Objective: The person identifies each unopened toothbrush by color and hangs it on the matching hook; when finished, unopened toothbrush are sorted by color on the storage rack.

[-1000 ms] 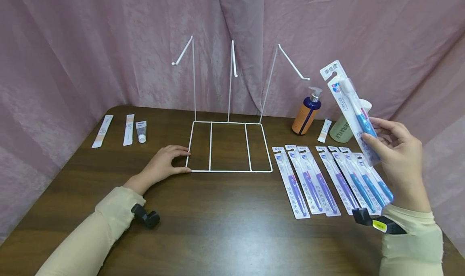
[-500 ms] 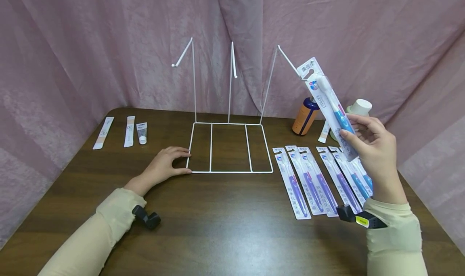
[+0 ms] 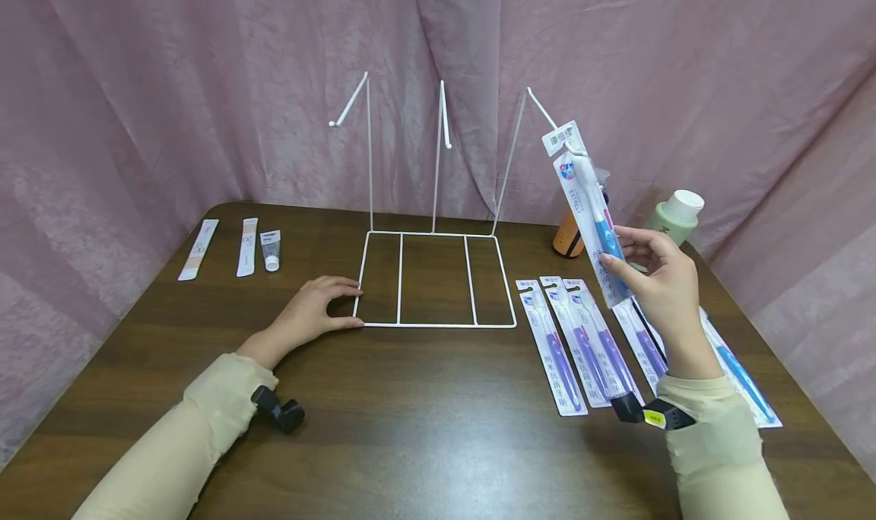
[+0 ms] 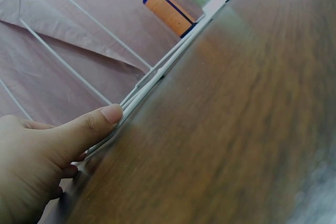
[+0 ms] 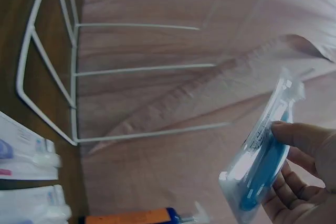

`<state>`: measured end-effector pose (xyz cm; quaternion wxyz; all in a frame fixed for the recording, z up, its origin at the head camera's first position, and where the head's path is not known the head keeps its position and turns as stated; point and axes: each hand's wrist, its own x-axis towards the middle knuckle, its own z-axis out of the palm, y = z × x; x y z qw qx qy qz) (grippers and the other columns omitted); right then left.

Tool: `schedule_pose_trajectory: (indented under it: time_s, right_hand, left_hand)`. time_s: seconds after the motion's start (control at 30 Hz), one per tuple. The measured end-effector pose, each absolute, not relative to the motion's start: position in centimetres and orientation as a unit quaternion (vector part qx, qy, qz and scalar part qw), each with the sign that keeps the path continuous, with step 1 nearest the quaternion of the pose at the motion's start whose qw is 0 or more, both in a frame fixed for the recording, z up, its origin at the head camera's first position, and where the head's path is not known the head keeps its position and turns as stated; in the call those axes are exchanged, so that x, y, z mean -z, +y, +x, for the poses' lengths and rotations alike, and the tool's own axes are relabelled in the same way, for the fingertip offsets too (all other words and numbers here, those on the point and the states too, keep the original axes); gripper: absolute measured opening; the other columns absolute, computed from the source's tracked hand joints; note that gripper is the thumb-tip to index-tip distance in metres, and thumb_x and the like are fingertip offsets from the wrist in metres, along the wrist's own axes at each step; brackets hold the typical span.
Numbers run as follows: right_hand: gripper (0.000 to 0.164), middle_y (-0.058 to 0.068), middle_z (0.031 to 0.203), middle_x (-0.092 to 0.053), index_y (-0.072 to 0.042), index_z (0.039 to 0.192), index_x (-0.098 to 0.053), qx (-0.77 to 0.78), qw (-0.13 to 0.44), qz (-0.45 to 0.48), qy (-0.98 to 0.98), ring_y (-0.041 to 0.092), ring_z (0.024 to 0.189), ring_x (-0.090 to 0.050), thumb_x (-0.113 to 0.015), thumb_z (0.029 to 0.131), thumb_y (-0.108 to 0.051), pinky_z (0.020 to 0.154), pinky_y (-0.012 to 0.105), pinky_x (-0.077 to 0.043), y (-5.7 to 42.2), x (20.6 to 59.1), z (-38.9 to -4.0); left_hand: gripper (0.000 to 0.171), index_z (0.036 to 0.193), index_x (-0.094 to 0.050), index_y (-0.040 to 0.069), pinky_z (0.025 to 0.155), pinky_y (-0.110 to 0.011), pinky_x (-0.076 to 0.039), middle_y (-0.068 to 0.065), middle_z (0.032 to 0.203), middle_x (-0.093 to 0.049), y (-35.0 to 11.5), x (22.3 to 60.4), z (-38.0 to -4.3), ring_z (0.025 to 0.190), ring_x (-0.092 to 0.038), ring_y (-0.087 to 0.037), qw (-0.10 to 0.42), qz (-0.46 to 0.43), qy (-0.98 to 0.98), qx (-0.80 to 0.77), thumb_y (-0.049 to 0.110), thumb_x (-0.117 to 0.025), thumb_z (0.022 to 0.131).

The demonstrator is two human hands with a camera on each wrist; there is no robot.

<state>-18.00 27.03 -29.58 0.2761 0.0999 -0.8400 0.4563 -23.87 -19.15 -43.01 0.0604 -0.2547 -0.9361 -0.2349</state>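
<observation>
My right hand (image 3: 660, 292) pinches a blue packaged toothbrush (image 3: 587, 208) by the lower part of its blister pack, thumb in front. The pack tilts upright, and its hang hole is right at the tip of the right hook of a white wire display rack (image 3: 438, 325). In the right wrist view the toothbrush pack (image 5: 262, 153) sits between thumb and fingers. My left hand (image 3: 308, 313) grips the rack's front left corner. Its thumb (image 4: 92, 129) lies on the wire in the left wrist view, the fingers partly hidden.
Purple packaged toothbrushes (image 3: 553, 349) lie at the right, with a blue one (image 3: 742, 375) beyond the right forearm. Behind stand an orange pump bottle (image 3: 568, 237) and a green bottle (image 3: 674, 217). Two sachets (image 3: 247, 248) and a small tube (image 3: 271, 251) lie at the left.
My right hand has moved left with the packaged toothbrush, bringing its top over the rack's right hook. The left hand has stayed at the rack's corner.
</observation>
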Motion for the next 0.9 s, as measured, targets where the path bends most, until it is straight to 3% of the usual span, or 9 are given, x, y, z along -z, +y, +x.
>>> schedule_pose_trajectory:
  time_s: [0.13,0.5,0.9]
  right_hand:
    - [0.04,-0.017,0.094,-0.058,0.005,0.118,-0.06,-0.444,0.261,0.09,-0.853,-0.005,0.082,-0.057,-0.074,0.083,-0.005,0.074,0.004,-0.047,26.0,30.2,-19.0]
    - [0.041,-0.014,0.088,-0.059,0.004,0.118,-0.061,-0.511,0.256,0.057,-0.819,-0.004,0.079,-0.058,-0.076,0.08,-0.005,0.072,0.005,-0.049,23.2,31.7,-23.5]
    - [0.04,0.004,0.095,-0.063,0.002,0.117,-0.062,-0.519,0.294,0.025,-0.802,-0.002,0.08,-0.057,-0.076,0.081,-0.009,0.076,0.008,-0.05,21.4,32.9,-27.5]
  left_hand:
    - [0.053,0.12,-0.066,0.007,0.107,-0.059,-0.034,-0.014,0.13,-0.061,-19.1,43.0,-23.8,0.125,-0.05,-0.038,0.064,-0.259,-0.935,0.234,0.038,-0.078,0.078]
    - [0.055,0.12,-0.066,0.008,0.108,-0.059,-0.033,-0.012,0.13,-0.06,-19.1,43.1,-23.8,0.126,-0.049,-0.036,0.058,-0.255,-0.935,0.237,0.039,-0.079,0.076]
    - [0.054,0.118,-0.067,0.007,0.107,-0.058,-0.034,-0.012,0.129,-0.061,-19.1,43.1,-23.8,0.125,-0.05,-0.035,0.063,-0.257,-0.934,0.239,0.038,-0.08,0.076]
